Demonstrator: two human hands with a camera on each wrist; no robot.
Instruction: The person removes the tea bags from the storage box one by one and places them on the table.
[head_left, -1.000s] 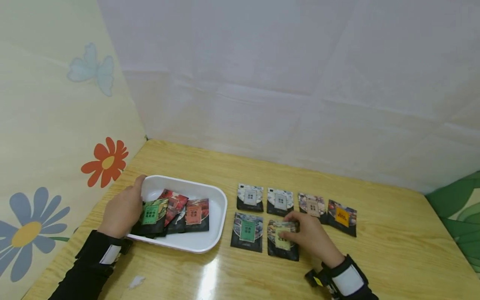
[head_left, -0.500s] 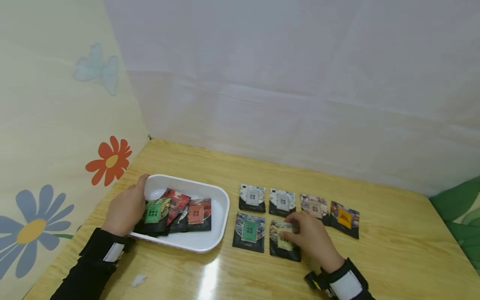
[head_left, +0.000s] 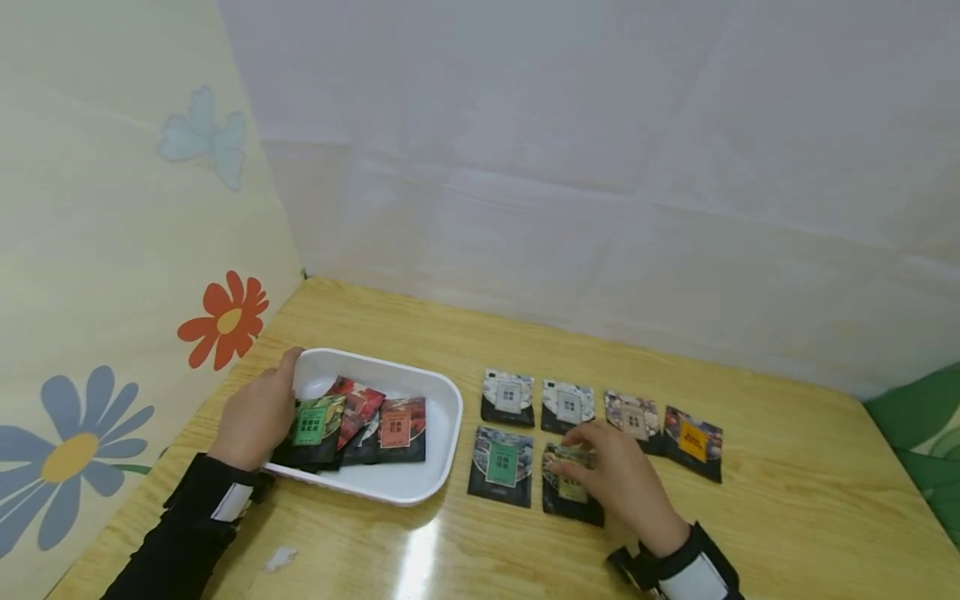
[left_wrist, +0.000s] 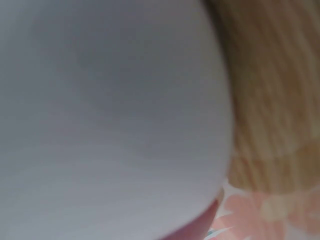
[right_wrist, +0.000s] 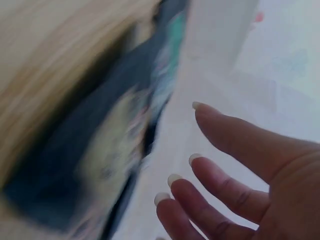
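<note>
My left hand [head_left: 255, 417] grips the left end of a white plastic tray [head_left: 442, 450], whose outer wall [left_wrist: 115, 120] fills most of the left wrist view. Dark sachets with a green label [head_left: 309, 433], a red label [head_left: 358, 408] and a pinkish label [head_left: 401, 429] lie overlapping in the tray. Over a yellow-labelled sachet [head_left: 573, 500] hovers my right hand [head_left: 626, 487], partly covering it. In the right wrist view that hand's thumb and fingers stand apart with nothing between them, and the sachet [right_wrist: 100, 150] looks blurred beside them.
A green-labelled sachet [head_left: 501, 467] lies left of the yellow one. Behind them runs a row: two grey-labelled sachets [head_left: 507, 398], a beige-labelled one [head_left: 633, 421] and an orange-labelled one [head_left: 693, 442]. A white sheet [head_left: 562, 167] rises behind the wooden table [head_left: 810, 483].
My right hand has drawn its fingertips slightly up off the yellow-labelled sachet. My left hand stays on the tray. The whole head view has shifted a little.
</note>
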